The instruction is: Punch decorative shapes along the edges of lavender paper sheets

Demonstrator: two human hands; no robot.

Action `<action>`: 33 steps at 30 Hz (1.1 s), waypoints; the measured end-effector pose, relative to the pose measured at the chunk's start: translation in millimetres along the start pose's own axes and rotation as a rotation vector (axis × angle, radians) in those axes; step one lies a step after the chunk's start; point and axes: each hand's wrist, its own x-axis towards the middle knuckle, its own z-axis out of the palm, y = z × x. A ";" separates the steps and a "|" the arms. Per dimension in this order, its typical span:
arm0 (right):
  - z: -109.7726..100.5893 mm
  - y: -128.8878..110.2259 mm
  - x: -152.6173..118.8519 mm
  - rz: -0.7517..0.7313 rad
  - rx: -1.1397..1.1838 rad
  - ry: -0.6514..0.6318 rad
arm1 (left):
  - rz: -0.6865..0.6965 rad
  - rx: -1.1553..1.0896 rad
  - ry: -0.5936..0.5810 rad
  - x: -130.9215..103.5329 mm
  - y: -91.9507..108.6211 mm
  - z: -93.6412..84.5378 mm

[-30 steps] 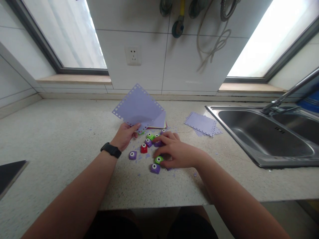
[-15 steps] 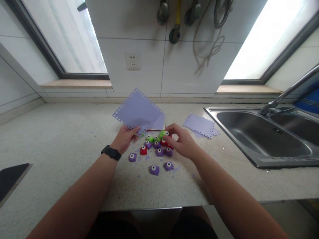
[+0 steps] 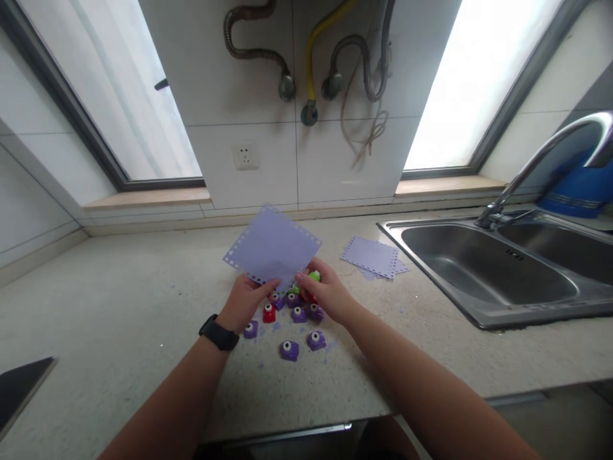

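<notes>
Near your edge of the surface (image 3: 230, 396), two purple punches (image 3: 290, 350) sit a bit apart, with a red punch (image 3: 269, 313) and others just beyond. Past those, your left grip (image 3: 243, 301) is pinching the lilac sheet (image 3: 272, 246), raised and tilted. Your right grip (image 3: 330, 292) looks wrapped around a green punch (image 3: 315, 276) at the sheet's lower right edge. Imo you're lining up, so next calls for a steady sheet and a squared-up punch. Farther off, holed sheets (image 3: 368, 255) lie near the sink (image 3: 479, 268).

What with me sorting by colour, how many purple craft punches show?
7 purple craft punches: two nearest the camera, one leftmost, four clustered near the hands; others may be hidden.
</notes>
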 end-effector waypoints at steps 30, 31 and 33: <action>-40.3 7.5 6.8 -0.783 -0.787 0.161 | -0.260 -0.332 -0.130 -7.9 9.5 -11.1; -39.6 7.5 6.5 -0.716 -0.718 0.154 | -0.257 -0.326 -0.130 -7.3 9.0 -11.5; -38.9 7.3 6.0 -0.570 -0.571 0.148 | -0.256 -0.313 -0.132 -6.0 7.9 -12.6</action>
